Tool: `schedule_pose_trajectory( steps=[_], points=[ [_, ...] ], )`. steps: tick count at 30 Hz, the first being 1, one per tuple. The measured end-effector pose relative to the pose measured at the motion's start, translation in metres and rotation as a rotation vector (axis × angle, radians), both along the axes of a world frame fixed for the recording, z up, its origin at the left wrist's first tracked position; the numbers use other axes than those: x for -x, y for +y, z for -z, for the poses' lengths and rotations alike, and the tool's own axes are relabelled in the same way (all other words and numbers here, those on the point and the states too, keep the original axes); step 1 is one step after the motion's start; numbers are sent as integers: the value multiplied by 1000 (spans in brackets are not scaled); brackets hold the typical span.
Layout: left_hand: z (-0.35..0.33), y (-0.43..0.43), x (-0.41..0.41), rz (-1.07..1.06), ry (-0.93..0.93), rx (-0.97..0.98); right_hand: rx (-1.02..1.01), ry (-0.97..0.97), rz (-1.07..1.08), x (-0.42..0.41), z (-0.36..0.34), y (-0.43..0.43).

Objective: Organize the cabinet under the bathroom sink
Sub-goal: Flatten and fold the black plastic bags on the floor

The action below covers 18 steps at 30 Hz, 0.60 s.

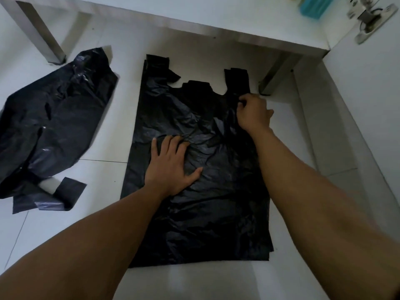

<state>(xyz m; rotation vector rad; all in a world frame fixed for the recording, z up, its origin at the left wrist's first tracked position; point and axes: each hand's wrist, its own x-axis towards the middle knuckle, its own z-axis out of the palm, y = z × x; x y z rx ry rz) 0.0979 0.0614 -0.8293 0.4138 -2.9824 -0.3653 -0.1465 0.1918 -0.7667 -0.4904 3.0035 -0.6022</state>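
Black bag point(205, 191), frame centre: left hand point(171, 167) flat on it, right hand point(253, 113) pinching handle; thin plastic may tear or bunch if tugged.

I've got the left hand point(171, 167) flat, fingers spread (thumb wide); the right hand point(253, 113) reaches farther forward, fingers curled, pinching the bag point(205, 213).

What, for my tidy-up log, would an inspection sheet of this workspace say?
Surface: white tiled floor, bags lying on it.
Job's things: flat black plastic carrier bag spread out; crumpled black plastic bag left of it, apart.
Clutter: nothing seen.
Grips: left hand pressed flat on the spread bag; right hand pinching its right handle.
Cables: nothing seen.
Surroundings: grey metal leg, white cabinet edge, teal box, metal hinge.
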Motion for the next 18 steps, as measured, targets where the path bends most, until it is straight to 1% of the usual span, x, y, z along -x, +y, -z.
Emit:
schedule_pose_trajectory(
  steps=[2, 5, 6, 8, 12, 14, 16, 18],
  points=[
    [1, -1, 0, -5, 0, 0, -69, -48, -51, 34, -1, -10],
    [0, 0, 1, -9, -8, -7, -272, -156, -235, 68, -3, -18],
    [-1, 0, 1, -10, -14, -6, -310, -173, -275, 74, -3, -20],
    [-2, -1, 2, -13, -30, 0, -340, -146, -321, 83, -4, -24],
    [-5, 0, 2, -19, -44, 7, -502, -14, -410, 88, -25, -25],
    [-4, 0, 1, -14, -35, 4, -479, -14, -467, 86, -43, -24],
    [-4, 0, 1, -11, -24, -8, -442, -95, -517, 86, -58, -22],
    [-4, 0, 1, -14, -28, -15, -461, -137, -535, 91, -69, -22]
  ],
)
